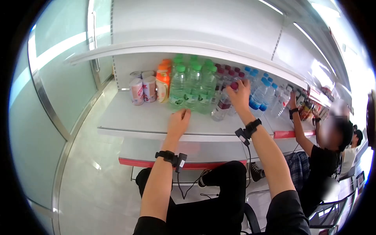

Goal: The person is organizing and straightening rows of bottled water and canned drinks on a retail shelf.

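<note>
Grasping a red-capped bottle (pixel 223 104) by its top: right hand (pixel 239 94). The bottle is tilted, its base on the white shelf (pixel 129 117), just right of the green-capped bottles (pixel 192 88). Left hand (pixel 179 122) lies palm-down on the shelf, fingers loose, holding nothing. Leftward are orange bottles (pixel 162 84) and cans (pixel 143 89). Rightward are blue-capped bottles (pixel 261 94) and a co-worker (pixel 325 156).

Left of the green-capped bottles (pixel 192 88) stand an orange bottle (pixel 162 85) and pink cans (pixel 143 91); right of them, a maroon-capped bottle (pixel 224 103) and blue-capped bottles (pixel 260 94).
</note>
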Available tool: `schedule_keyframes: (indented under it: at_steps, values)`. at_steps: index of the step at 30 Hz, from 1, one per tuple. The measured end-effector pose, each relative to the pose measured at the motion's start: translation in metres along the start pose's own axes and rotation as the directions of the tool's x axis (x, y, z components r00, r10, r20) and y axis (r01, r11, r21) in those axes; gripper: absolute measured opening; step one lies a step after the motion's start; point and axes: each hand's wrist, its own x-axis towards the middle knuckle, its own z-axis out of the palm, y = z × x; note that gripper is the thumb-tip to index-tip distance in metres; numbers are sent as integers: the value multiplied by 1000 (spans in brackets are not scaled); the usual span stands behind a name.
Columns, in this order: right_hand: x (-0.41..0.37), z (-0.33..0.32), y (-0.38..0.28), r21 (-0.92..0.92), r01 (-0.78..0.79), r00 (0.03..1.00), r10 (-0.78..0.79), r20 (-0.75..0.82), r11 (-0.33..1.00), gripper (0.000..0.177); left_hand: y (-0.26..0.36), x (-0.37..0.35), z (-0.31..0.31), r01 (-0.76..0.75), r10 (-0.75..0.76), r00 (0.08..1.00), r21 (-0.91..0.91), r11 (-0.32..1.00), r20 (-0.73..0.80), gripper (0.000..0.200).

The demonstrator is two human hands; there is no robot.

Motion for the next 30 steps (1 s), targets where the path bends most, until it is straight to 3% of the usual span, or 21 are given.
schedule_keyframes:
  at_steps: [5,7,11,13,14,16,19,23,25,26,28,30]
  values:
    - [6,14,20,-46,-60,993,55,-105,997,37,29,-10,10,-54,29,995,276,960,93,36]
    - [6,14,29,-26,-79,989,75,-128,997,38,38,-17,27,-363,344,932,324,874,116,29]
    - [4,6,37,4,-79,989,79,-128,997,40,65,-3,79,-314,300,949,405,858,99,29]
    - [6,5,42,-27,-71,991,68,-117,997,40,72,11,104,-159,119,987,574,803,107,44]
    - [5,4,43,-60,-63,994,57,-96,996,41,73,21,112,-164,117,986,568,807,118,44]
    - [4,-4,41,-58,-63,997,60,-57,996,43,73,38,130,-87,-80,966,600,795,247,56]
    - [-9,-2,37,-37,32,996,-35,-82,999,57,58,29,135,-83,21,993,548,832,117,59]
    - [-44,17,54,133,119,972,-88,-217,984,70,54,28,136,10,-60,995,546,838,74,61]
    - [-78,37,66,18,-53,984,55,-170,998,82,45,26,139,-72,6,993,574,815,117,61]
    - [-80,35,71,18,-53,984,55,-171,998,82,47,26,142,-73,6,993,574,816,117,61]
    - [-87,41,77,99,-246,969,245,22,964,86,43,24,140,-150,125,989,596,789,83,56]
    - [-93,43,76,94,-245,969,246,-3,965,86,54,22,136,-116,65,992,598,793,106,53]
